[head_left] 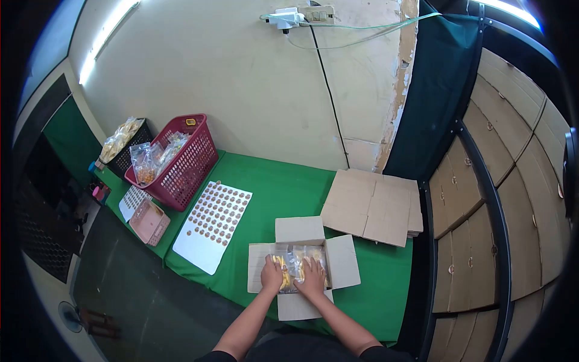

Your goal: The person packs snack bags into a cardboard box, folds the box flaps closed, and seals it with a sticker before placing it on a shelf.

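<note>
An open cardboard box [344,265] sits on the green-covered table with its flaps folded outward. Clear plastic packets [294,259] with yellow stick-shaped pieces fill the inside. My left hand [272,276] rests on the left packet, at the box's left wall, with its fingers stretched out. On the right packet lies my right hand [312,280], fingers spread over the plastic and thumb toward the middle. Both hands press against the packets from above; the undersides of the fingers are hidden.
A white sheet of round stickers [208,241] lies left of the box. Flattened cardboard [356,202] is stacked behind to the right. A maroon basket [190,175] of packets, a black basket [129,148] and a pink basket [151,226] stand left. Shelved cartons [464,259] line the right.
</note>
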A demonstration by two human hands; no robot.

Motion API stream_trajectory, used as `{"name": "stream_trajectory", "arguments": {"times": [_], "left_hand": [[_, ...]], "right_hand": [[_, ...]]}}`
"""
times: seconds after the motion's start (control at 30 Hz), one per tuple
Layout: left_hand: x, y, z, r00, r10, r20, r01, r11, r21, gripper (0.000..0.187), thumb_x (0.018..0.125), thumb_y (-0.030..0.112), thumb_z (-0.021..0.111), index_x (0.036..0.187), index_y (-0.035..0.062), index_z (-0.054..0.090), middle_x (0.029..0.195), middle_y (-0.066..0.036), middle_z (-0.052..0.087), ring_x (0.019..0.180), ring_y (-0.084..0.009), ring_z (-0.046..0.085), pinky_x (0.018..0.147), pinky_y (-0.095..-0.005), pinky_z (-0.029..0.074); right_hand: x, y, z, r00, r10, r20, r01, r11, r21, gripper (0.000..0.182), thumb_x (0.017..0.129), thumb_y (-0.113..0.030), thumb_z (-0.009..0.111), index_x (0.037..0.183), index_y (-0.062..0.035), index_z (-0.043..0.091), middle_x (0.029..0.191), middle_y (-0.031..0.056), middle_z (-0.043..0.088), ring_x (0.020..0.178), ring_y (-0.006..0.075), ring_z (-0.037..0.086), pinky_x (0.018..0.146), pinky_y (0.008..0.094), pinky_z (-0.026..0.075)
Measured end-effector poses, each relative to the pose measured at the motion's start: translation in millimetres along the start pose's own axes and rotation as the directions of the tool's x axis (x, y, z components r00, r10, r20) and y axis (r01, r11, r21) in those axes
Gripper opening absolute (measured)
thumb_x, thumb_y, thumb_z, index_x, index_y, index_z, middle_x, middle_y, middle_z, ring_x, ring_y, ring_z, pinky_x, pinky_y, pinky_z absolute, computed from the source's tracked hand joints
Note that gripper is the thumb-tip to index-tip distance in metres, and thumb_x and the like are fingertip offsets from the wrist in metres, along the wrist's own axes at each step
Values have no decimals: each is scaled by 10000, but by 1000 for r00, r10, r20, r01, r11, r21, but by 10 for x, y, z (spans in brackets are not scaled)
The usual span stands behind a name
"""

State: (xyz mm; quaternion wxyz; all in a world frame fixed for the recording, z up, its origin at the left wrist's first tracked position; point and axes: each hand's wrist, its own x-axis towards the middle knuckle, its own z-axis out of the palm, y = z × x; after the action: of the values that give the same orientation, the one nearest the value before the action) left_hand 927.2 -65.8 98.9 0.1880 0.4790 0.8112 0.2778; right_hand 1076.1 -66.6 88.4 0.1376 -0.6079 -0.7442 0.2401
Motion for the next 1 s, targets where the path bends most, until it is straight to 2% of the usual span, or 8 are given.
{"name": "stream_trajectory", "arguments": {"times": [0.3, 0.47, 0.63, 0.73, 0.87, 0.9, 0.93, 1.0], "left_hand": [[-133, 56, -3, 979, 121, 165, -129, 991, 43, 773, 779, 181, 656, 1390, -5, 220, 1050, -288, 576, 938, -420, 581, 783, -468, 475], [-256, -133, 111, 952, 217, 218, -232, 972, 46, 710, 779, 173, 649, 1355, -37, 290, 1211, -301, 488, 1040, -432, 538, 874, -438, 450], [-476, 125, -555, 958, 131, 256, -97, 986, -139, 626, 774, 186, 666, 1312, 8, 401, 1216, -301, 490, 1104, -400, 514, 918, -414, 433], [-371, -753, -528, 987, 108, -116, -124, 982, -141, 624, 782, 226, 680, 1305, 11, 416, 1198, -273, 519, 1103, -354, 532, 911, -393, 435], [-349, -837, -579, 944, -330, -3, 295, 846, -445, 525, 811, 194, 677, 1254, 0, 473, 1169, -214, 553, 1065, -263, 556, 894, -351, 433], [-382, -797, -621, 896, -423, 133, 420, 714, -560, 497, 820, 184, 673, 1242, 0, 487, 1161, -195, 562, 1060, -235, 556, 892, -334, 429], [-361, -904, -564, 896, -421, 137, 422, 715, -558, 497, 820, 184, 673, 1242, 0, 487, 1161, -195, 562, 1060, -235, 556, 892, -334, 429], [-265, -1153, -382, 960, -192, 202, 273, 790, -548, 485, 841, 172, 650, 1263, 11, 476, 1143, -180, 574, 1045, -202, 553, 882, -329, 431]], "right_hand": [[34, 311, 50, 991, -130, -33, 131, 991, 31, 654, 775, -401, 636, 1337, -154, 410, 1439, 135, 301, 1311, 390, 269, 1024, 525, 268], [-21, 343, -155, 984, -171, -50, 176, 977, 122, 590, 779, -340, 648, 1295, -125, 456, 1415, 151, 337, 1293, 397, 299, 1029, 487, 297], [-5, 647, -538, 942, -155, -297, 274, 867, 416, 458, 771, -195, 668, 1185, -53, 534, 1325, 170, 438, 1236, 361, 393, 1024, 425, 332], [-76, 1178, -818, 848, 172, -501, 95, 881, 463, 400, 736, -146, 685, 1099, -39, 554, 1213, 151, 516, 1182, 336, 448, 998, 415, 358], [-359, 1073, -1117, 785, 135, -604, 101, 935, 341, 444, 684, -210, 733, 1054, -41, 555, 1163, 132, 538, 1171, 324, 454, 1001, 403, 349], [-431, 1000, -1124, 921, -151, -358, 278, 899, 338, 542, 644, -253, 765, 1101, -60, 546, 1219, 131, 507, 1206, 329, 421, 1015, 414, 327], [-509, 907, -1139, 896, -437, -79, 431, 815, 387, 641, 604, -297, 796, 1148, -79, 536, 1275, 130, 476, 1241, 335, 388, 1029, 424, 305], [-802, 629, -1078, 813, -507, 286, 538, 842, -35, 851, 574, -348, 810, 1329, -240, 432, 1448, 103, 293, 1362, 312, 224, 1082, 501, 207]]}}
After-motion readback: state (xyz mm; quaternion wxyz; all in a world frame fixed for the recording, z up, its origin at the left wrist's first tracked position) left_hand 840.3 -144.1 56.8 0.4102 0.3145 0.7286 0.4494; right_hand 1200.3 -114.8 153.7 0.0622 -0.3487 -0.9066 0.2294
